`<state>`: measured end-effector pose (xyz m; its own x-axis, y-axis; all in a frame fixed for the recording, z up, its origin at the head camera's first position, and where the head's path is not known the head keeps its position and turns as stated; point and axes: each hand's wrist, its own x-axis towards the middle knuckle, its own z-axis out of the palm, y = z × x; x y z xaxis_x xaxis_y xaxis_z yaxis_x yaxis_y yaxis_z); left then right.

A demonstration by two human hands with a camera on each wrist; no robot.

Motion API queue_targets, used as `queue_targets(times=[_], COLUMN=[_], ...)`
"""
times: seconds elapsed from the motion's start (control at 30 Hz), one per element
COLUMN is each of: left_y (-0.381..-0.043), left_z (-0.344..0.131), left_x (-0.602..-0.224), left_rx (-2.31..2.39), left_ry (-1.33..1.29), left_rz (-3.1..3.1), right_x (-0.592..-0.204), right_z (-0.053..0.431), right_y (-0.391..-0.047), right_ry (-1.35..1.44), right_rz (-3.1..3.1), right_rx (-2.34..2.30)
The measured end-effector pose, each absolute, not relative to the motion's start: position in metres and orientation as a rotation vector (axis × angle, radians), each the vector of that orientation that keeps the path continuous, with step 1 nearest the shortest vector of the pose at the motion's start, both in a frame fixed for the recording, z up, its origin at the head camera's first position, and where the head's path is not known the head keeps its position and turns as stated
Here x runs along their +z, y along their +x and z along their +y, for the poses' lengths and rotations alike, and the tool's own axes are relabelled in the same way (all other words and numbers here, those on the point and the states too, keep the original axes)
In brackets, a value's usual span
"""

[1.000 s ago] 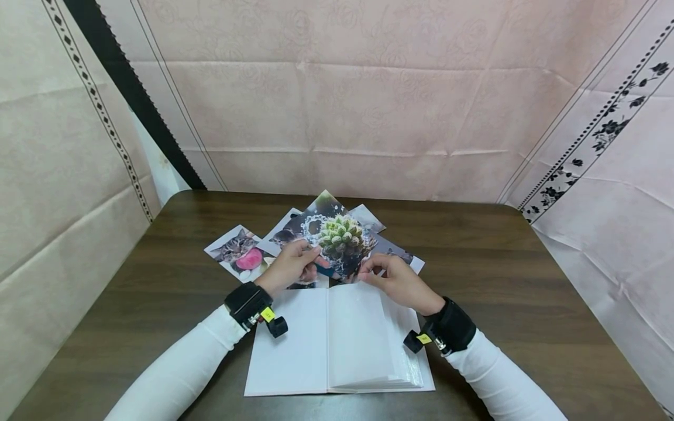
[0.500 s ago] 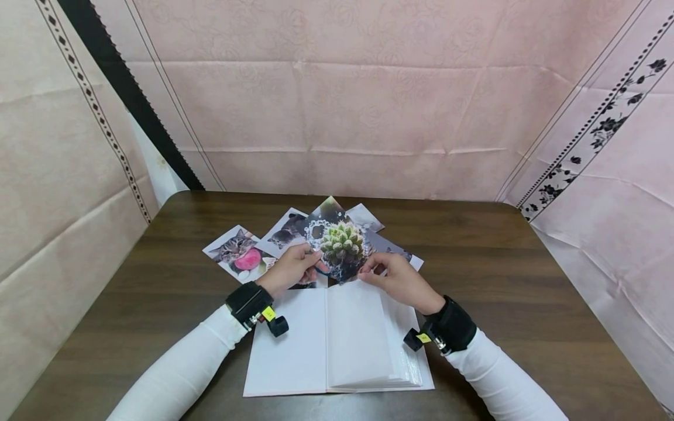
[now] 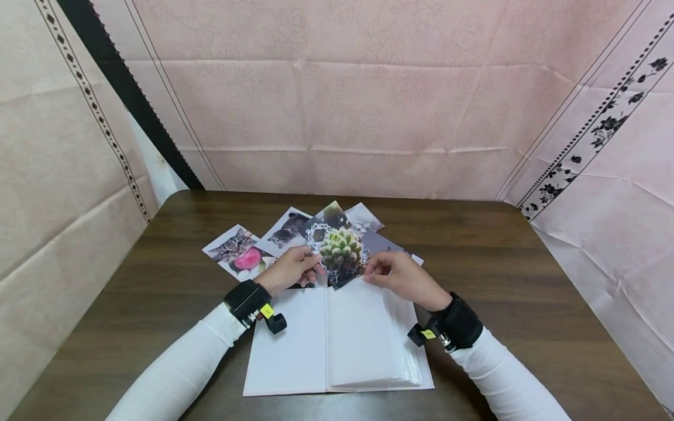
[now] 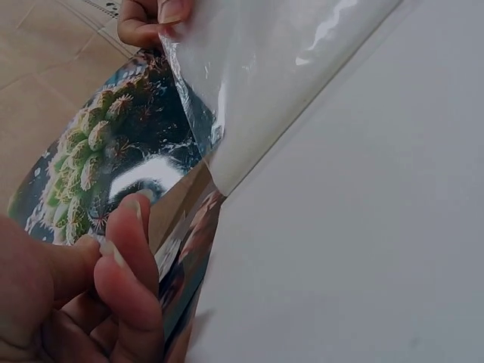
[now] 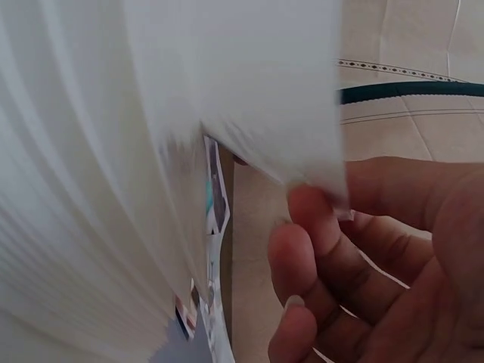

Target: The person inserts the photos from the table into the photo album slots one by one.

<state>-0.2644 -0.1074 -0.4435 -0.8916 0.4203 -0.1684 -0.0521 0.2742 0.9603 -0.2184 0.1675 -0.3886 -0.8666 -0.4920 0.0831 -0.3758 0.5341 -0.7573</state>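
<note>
My left hand pinches the left edge of a glossy succulent photo between thumb and fingers. The lower corner of that photo overlaps the top edge of an open white photo album. In the left wrist view, part of the photo lies at the mouth of a clear plastic sleeve. My right hand pinches the top corner of this sleeve page and lifts it slightly, and in the right wrist view the page hangs from the thumb and forefinger. Whether the photo corner is inside the sleeve is hard to tell.
Several other photos lie fanned out behind the album, among them a cat with a pink ball at left and a bluish print at right. All rest on a brown wooden table, with pale cloth hanging behind.
The succulent photo has come down toward the album and slightly right, its corner now over the album's top edge. My right hand has shifted a little to the right.
</note>
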Motion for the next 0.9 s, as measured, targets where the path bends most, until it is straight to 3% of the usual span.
queue_targets(times=[0.9], left_y=[-0.2679], left_z=[-0.1090], left_x=[-0.4420], left_rx=[1.634], left_ry=[0.344], left_rz=[2.153], right_x=[-0.3846], right_z=[0.1693], right_y=[-0.2190], right_ry=[-0.659], right_rz=[2.529], right_rx=[-1.330])
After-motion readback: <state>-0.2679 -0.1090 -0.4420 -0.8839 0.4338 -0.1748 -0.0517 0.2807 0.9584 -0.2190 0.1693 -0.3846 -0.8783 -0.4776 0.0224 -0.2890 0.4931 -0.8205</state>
